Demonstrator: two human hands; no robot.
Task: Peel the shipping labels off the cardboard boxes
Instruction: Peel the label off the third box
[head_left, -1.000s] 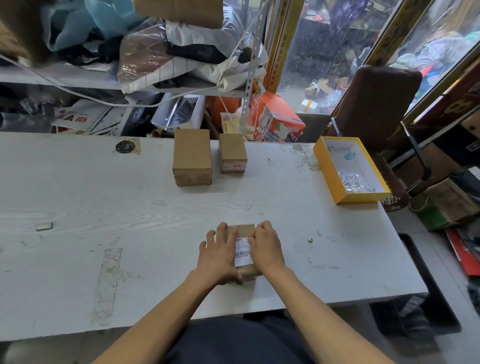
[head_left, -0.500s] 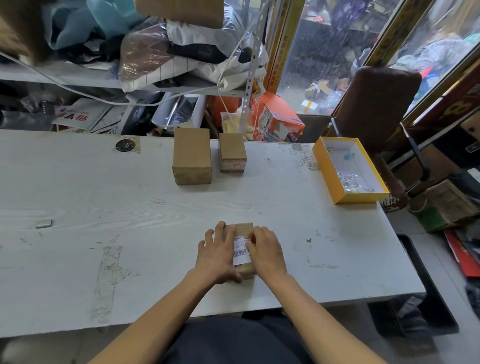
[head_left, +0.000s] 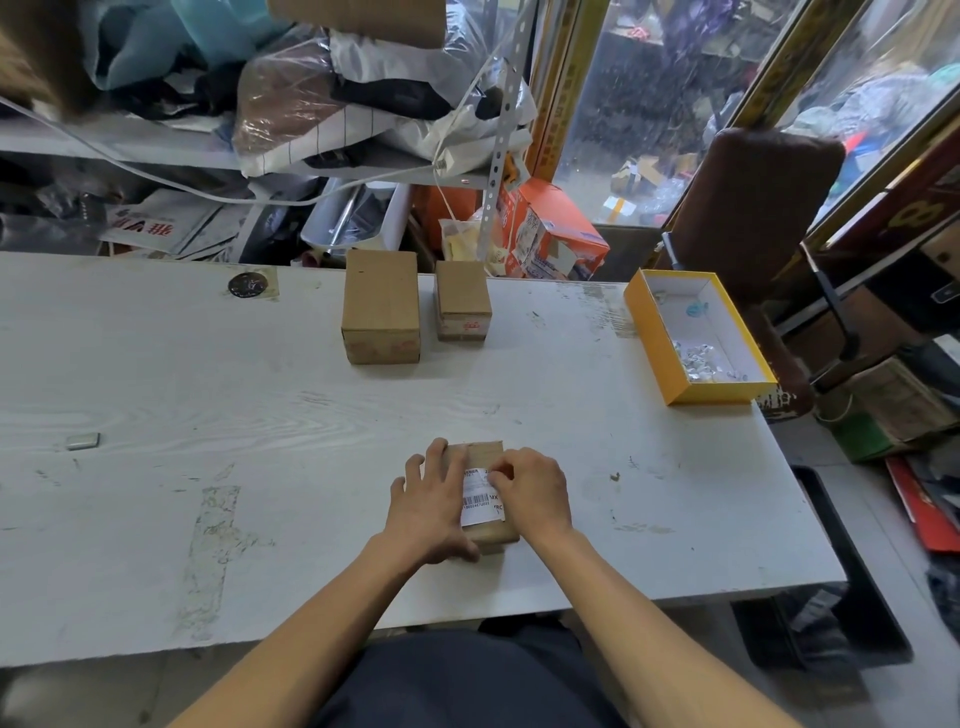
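Observation:
A small cardboard box (head_left: 485, 451) lies near the table's front edge, with a white barcoded shipping label (head_left: 477, 503) on its top. My left hand (head_left: 428, 499) rests flat on the box's left side, fingers spread and thumb along its near face. The fingers of my right hand (head_left: 535, 493) are curled onto the label's far right corner. Two more cardboard boxes stand at the back of the table: a larger one (head_left: 381, 306) and a smaller one (head_left: 462, 301). No label shows on their visible faces.
An open yellow box (head_left: 655, 340) holding several small shiny bits sits at the table's right edge. A brown chair (head_left: 753, 208) stands behind it. A small grey block (head_left: 83, 440) lies at the left of the white table (head_left: 260, 410), a dark disc (head_left: 248, 285) at the back. Cluttered shelves rise behind.
My right hand's fingers have curled from lying flat on the box to working at the label's far right corner. The left hand and the box have stayed put.

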